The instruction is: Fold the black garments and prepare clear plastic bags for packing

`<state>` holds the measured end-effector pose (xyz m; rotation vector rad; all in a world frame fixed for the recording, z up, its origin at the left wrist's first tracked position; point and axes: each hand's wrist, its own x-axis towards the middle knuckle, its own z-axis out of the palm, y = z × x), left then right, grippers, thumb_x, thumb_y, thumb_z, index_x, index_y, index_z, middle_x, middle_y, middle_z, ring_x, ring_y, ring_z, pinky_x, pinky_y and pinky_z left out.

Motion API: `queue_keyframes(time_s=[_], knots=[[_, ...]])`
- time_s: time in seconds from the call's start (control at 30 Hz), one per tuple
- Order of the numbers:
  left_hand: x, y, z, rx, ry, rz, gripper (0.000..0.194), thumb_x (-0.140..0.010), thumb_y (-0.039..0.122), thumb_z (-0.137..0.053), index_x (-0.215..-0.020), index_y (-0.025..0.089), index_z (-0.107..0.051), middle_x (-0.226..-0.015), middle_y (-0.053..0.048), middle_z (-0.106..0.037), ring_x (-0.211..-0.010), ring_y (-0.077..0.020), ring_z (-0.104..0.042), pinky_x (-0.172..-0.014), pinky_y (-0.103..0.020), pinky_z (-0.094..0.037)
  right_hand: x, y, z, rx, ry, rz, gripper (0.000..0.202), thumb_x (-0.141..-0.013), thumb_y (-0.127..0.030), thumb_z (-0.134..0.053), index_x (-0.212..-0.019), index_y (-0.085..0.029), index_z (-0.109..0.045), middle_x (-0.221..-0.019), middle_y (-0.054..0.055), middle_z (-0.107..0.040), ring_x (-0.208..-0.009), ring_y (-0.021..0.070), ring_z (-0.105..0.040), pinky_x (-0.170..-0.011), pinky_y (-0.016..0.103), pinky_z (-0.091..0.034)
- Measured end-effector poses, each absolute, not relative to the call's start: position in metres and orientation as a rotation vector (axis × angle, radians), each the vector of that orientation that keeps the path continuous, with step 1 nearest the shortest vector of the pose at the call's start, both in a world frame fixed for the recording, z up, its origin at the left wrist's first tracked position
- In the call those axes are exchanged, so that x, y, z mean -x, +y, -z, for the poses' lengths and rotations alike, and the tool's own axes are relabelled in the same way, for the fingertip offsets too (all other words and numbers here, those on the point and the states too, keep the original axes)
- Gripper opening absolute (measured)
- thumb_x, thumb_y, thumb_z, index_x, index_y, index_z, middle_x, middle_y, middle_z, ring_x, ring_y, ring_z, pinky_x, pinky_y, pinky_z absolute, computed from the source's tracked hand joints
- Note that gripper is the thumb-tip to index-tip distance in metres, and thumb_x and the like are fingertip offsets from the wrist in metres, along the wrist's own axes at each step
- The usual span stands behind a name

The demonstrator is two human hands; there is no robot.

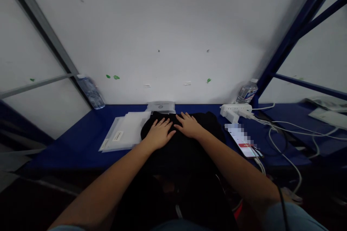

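Note:
A bundle of black cloth lies at the front edge of the blue table and hangs over it; its exact kind is hard to make out in the dark. My left hand rests flat on its upper left part, fingers spread forward. Close beside it, my right hand lies palm down on the same cloth, fingers outstretched. Neither hand grips anything. Left of the cloth, partly under it, are several clear plastic bags with small labels. Behind it sits another plastic packet.
A blue table runs along a white wall. Plastic bottles stand at the back left and back right. On the right are a white power strip, a lit phone and tangled white cables. Blue frame bars rise at right.

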<state>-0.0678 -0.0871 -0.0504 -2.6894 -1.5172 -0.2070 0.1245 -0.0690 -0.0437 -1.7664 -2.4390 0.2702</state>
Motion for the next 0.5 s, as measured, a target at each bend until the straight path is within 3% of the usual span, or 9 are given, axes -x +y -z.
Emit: queue_keyframes(time_s=[0.2,0.37,0.5], knots=[[0.071,-0.088,0.043,2.663,-1.681,0.186,0.059,-0.100,0.051,-0.040,-0.149,0.018,-0.044,-0.158,-0.012,-0.038,-0.148,-0.0325,-0.032,-0.119,-0.057,-0.028,-0.134,-0.064,0.042,1.648,-2.396,-0.316,0.069,-0.100,-0.058,-0.039,-0.156,-0.018,-0.035,-0.163,0.020,-0.026,-0.152,0.0367,-0.020,-0.119,0.057,-0.021],[0.067,-0.060,0.015,2.636,-1.580,0.291,0.043,-0.098,0.033,-0.044,-0.136,0.017,-0.056,-0.141,-0.012,-0.060,-0.127,-0.0265,-0.059,-0.107,-0.038,-0.045,-0.139,-0.057,0.041,1.395,-2.392,-0.357,0.057,-0.100,-0.041,-0.046,-0.150,-0.014,-0.046,-0.158,0.018,-0.037,-0.149,0.0322,-0.029,-0.119,0.052,-0.027],[0.062,-0.012,-0.008,2.572,-1.587,0.031,0.034,-0.098,0.030,-0.045,-0.122,0.016,-0.065,-0.128,-0.014,-0.067,-0.115,-0.0278,-0.065,-0.097,-0.037,-0.049,-0.139,-0.058,0.041,1.173,-2.500,-0.440,0.050,-0.098,-0.035,-0.051,-0.145,-0.017,-0.053,-0.152,0.015,-0.048,-0.145,0.0270,-0.040,-0.120,0.048,-0.028]])
